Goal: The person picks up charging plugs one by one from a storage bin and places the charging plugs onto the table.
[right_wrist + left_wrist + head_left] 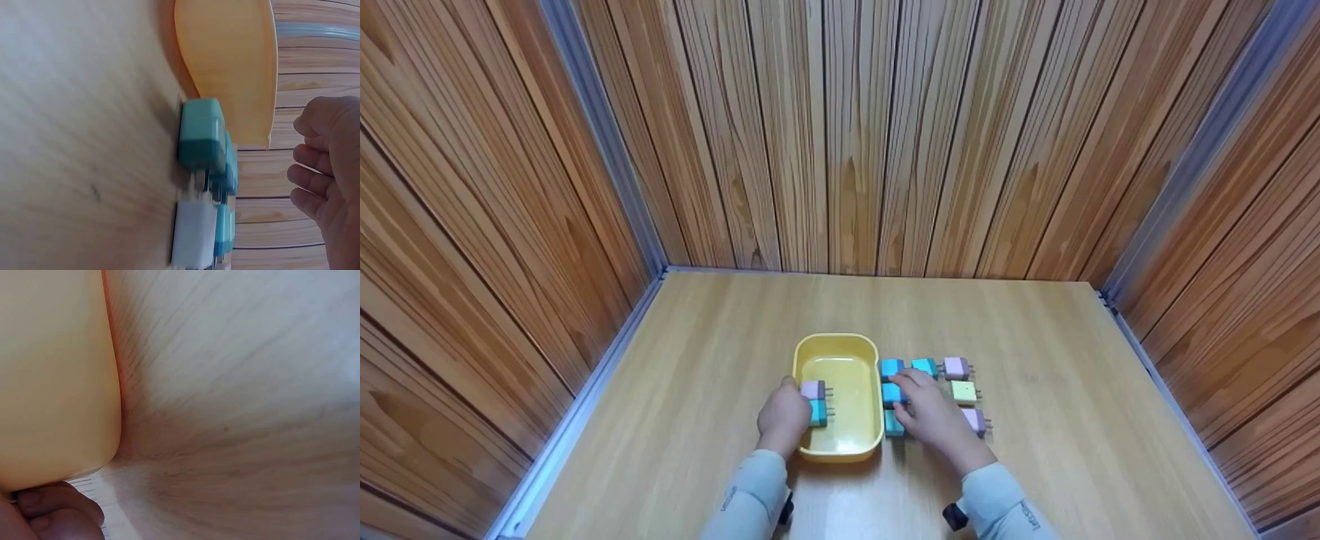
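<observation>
My left hand [785, 414] grips the left rim of a yellow tray [840, 454]; in the left wrist view its curled fingers [64, 509] lie against the tray's outer wall [56, 394]. Inside the tray, near that hand, lie a purple plug adapter [812, 389] and a teal plug adapter [817, 413]. My right hand [931, 412] hovers over the adapters right of the tray, fingers loosely bent and nothing in them. Nearest its fingertips are a blue adapter [892, 394] and a teal adapter [894, 424]. The hand partly hides this group.
Further adapters lie in rows at the right: a blue one [892, 367], a teal one [924, 367], a yellow-green one [963, 391] and purple ones [956, 367], prongs pointing right. Wood-patterned walls [855, 150] enclose the wooden table [720, 337] at the back and sides.
</observation>
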Available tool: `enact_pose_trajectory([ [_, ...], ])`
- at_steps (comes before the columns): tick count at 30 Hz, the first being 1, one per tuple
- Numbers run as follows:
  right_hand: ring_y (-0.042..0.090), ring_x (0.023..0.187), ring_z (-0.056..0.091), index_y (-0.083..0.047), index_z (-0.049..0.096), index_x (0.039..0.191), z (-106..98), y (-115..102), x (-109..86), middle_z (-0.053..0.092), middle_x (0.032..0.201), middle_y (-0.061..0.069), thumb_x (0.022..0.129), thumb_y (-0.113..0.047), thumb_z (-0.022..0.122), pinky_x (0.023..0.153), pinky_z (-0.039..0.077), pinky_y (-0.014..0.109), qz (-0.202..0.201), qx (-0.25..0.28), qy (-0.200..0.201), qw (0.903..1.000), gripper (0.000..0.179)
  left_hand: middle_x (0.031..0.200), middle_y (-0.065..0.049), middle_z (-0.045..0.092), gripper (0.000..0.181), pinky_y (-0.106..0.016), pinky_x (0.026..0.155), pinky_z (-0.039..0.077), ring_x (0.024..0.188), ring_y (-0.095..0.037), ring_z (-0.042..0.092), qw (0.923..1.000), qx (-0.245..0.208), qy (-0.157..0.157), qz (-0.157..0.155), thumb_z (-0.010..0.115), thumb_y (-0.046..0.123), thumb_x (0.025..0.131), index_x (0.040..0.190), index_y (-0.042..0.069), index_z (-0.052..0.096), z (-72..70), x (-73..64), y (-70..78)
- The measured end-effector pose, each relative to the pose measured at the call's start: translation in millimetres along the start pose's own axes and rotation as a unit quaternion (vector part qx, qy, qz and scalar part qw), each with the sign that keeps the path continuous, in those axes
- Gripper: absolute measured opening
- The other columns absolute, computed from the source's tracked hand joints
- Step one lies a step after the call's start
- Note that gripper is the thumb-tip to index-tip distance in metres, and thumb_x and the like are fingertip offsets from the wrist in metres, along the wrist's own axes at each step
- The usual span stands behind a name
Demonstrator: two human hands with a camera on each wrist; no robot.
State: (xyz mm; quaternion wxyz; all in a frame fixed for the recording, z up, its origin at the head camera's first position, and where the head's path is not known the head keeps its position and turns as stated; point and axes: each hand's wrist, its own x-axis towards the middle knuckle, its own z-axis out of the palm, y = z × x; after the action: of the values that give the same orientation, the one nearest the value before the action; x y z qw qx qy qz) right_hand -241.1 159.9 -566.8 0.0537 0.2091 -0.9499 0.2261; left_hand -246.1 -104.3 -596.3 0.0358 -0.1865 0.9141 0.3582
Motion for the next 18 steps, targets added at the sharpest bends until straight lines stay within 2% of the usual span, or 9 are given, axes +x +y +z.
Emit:
enact_pose_trajectory([
  [3,0.023,0.137,0.052,-0.015,0.059,0.143,1.7,-4.9,4.7,0.057,0.143,0.005,0.097,-0.03,0.069,0.111,0.044,0.046,-0.021,-0.002,0.005,0.9998,0.049,0.129,-0.014,0.066,0.049,-0.051,0.094,0.052,0.101,-0.024,0.064,1.0,-0.006,0.0,0.002,0.044,0.014,0.104,0.151,0.003,0.044,-1.4,-0.4,0.5],
  [7,0.023,0.133,0.054,-0.012,0.06,0.141,4.5,-13.1,10.7,0.058,0.14,0.004,0.097,-0.03,0.068,0.11,0.046,0.044,-0.045,-0.012,0.005,0.9989,0.047,0.124,-0.014,0.067,0.047,-0.05,0.092,0.053,0.097,-0.024,0.064,1.0,-0.006,0.002,0.007,0.045,0.014,0.104,0.149,0.002,0.046,-2.3,0.3,0.6],
  [16,0.024,0.135,0.052,-0.014,0.057,0.145,13.9,-36.5,19.2,0.056,0.143,0.003,0.098,-0.032,0.068,0.112,0.044,0.047,-0.053,0.02,-0.049,0.9972,0.051,0.122,-0.013,0.068,0.047,-0.048,0.089,0.054,0.095,-0.023,0.063,1.0,0.0,0.004,0.001,0.046,0.014,0.103,0.149,0.002,0.047,-0.1,1.0,0.2],
  [18,0.023,0.133,0.053,-0.015,0.057,0.144,17.4,-40.6,20.9,0.056,0.142,0.003,0.098,-0.031,0.069,0.111,0.044,0.046,-0.059,0.017,-0.053,0.9967,0.05,0.116,-0.013,0.069,0.043,-0.048,0.085,0.054,0.093,-0.024,0.064,0.9999,0.004,0.008,0.006,0.047,0.013,0.102,0.143,0.002,0.051,0.7,1.3,0.2],
])
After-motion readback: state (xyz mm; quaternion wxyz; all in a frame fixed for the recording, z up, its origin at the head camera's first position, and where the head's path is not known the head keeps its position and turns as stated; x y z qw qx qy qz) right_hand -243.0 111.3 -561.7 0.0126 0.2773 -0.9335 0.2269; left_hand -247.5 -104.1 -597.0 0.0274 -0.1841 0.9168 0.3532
